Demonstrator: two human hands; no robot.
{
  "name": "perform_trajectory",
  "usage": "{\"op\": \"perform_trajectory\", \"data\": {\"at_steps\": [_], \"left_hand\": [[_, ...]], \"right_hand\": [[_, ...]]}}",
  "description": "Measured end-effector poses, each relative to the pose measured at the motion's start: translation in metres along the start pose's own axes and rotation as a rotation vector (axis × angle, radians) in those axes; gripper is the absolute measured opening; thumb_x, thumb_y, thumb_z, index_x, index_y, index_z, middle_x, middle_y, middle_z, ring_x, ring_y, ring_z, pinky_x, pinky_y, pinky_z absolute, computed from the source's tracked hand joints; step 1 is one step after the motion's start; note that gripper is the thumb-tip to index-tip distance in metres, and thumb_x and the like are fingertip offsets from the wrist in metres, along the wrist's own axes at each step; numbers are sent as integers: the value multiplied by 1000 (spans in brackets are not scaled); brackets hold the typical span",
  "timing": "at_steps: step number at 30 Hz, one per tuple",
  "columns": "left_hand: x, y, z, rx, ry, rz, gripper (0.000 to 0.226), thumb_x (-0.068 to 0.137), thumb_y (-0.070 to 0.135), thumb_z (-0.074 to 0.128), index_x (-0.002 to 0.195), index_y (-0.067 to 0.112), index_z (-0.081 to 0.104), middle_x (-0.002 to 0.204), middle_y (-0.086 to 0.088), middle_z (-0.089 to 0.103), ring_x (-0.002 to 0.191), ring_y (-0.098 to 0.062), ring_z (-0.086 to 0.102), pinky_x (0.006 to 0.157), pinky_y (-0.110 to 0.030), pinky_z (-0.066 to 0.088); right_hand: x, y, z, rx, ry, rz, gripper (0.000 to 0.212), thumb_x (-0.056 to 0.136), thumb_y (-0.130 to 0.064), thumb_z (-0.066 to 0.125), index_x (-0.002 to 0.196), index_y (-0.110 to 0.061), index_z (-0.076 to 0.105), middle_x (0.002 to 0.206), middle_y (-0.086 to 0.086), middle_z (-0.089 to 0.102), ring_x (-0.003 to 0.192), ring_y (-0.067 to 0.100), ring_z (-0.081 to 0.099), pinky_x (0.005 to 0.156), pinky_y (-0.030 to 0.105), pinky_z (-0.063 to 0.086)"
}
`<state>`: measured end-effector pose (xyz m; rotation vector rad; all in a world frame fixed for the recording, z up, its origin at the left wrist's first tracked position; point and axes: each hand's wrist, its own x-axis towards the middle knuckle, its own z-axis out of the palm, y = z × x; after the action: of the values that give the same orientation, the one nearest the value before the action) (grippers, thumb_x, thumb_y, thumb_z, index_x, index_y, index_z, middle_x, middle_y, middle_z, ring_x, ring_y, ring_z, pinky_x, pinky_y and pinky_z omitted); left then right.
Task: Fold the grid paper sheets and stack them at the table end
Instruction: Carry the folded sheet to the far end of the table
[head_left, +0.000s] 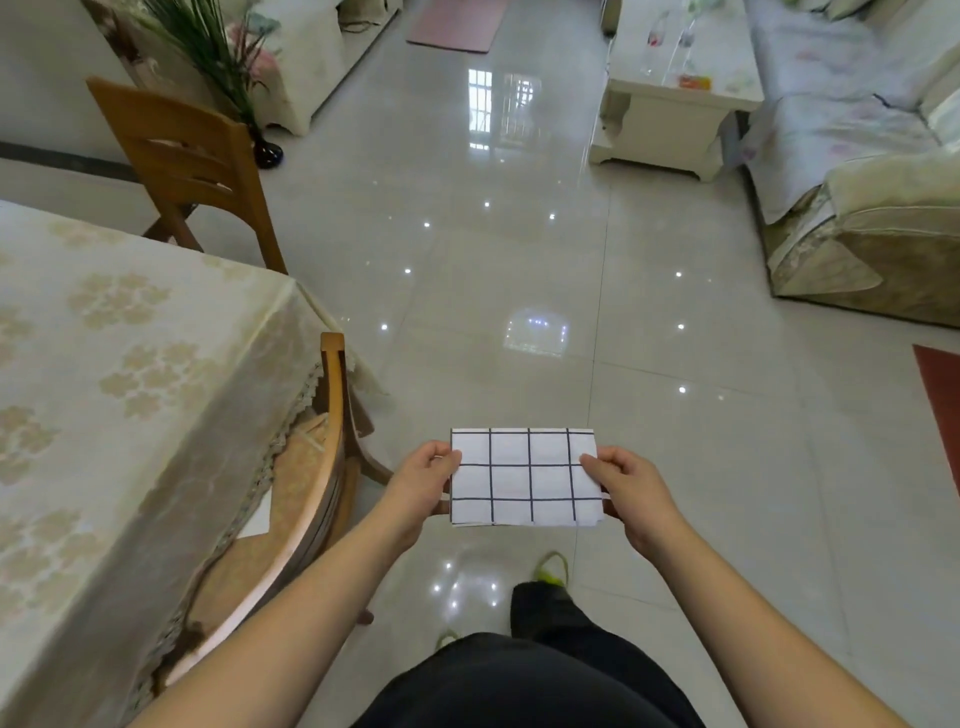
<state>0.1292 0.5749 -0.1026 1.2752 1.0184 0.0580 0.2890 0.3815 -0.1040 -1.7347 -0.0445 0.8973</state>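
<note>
The folded grid paper sheet (524, 475) is pinched flat at opposite edges by the left hand (421, 480) and right hand (631, 491), apparently for carrying to the table (130, 364).

**One head-worn view, looking forward and down**

A single wide-angle camera sits at the person's head and faces ahead and downward over a glossy tiled floor (519, 260). Nearest the lens, at the bottom edge, both forearms reach into frame, with the left hand (421, 480) and right hand (631, 493) close below the middle. A cloth-covered table (104, 364) fills the left side at close range. Farther off, near the top, a pale coffee table (670, 98) and a sofa (857, 156) appear smaller, bent by the wide lens.
</note>
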Motion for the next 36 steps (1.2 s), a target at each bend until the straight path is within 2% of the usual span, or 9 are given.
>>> {"op": "perform_trajectory", "data": {"at_steps": [2,4,8,13,18,22,28,32,36], "left_hand": [[18,11,9,-7,15,-6,19,98,23,51,81,15,55,70,-2,56,59,-12,54,46,-21,46],[36,23,19,2,40,-6,23,98,24,52,78,14,55,67,-1,55,54,-9,52,46,-19,44],[72,58,37,54,148,33,22,97,23,55,90,4,62,75,-6,62,63,-14,57,46,-18,44],[110,96,53,6,238,35,21,97,23,55,81,10,59,71,-7,58,66,-20,53,57,-28,44],[140,116,51,-34,263,20,25,97,26,54,94,4,64,79,-8,66,71,-20,62,60,-29,51],[172,131,36,-124,292,10,20,97,24,54,87,10,64,73,-4,64,65,-16,59,56,-28,48],[231,165,-6,-215,314,28,16,96,20,56,98,7,65,77,-5,63,62,-13,59,53,-24,49],[268,189,-42,-195,354,40,14,95,23,57,94,11,64,79,-8,58,65,-15,55,48,-21,45],[298,212,-78,-201,368,58,16,95,20,59,97,5,64,78,-7,62,67,-17,58,47,-21,47]], "right_hand": [[24,-8,-7,-8,-15,2,13,91,-21,64,95,-10,68,88,12,71,79,21,66,76,43,56],[50,-20,-12,0,-39,-2,12,92,-18,63,94,-8,69,83,7,72,75,19,67,71,37,55],[100,-54,-22,20,-73,-8,11,91,-14,64,90,-3,69,79,6,71,72,19,66,65,32,54],[151,-96,-29,-34,-110,-35,11,91,-16,64,82,-11,69,71,-2,70,68,14,65,61,28,51],[194,-121,-19,-58,-97,-39,8,88,-23,66,86,-16,70,85,5,72,83,26,67,74,45,56],[229,-142,4,-66,-119,-29,10,88,-26,65,89,-18,70,90,8,73,89,31,68,79,51,55],[290,-185,55,-117,-174,-25,12,92,-19,62,87,-9,67,78,4,70,73,20,66,76,45,56],[327,-221,96,-186,-204,-57,14,92,-19,62,83,-8,65,77,7,65,75,23,61,72,41,51],[362,-252,131,-234,-243,-83,16,90,-24,65,82,-10,65,79,10,62,76,24,58,72,40,48]]}}
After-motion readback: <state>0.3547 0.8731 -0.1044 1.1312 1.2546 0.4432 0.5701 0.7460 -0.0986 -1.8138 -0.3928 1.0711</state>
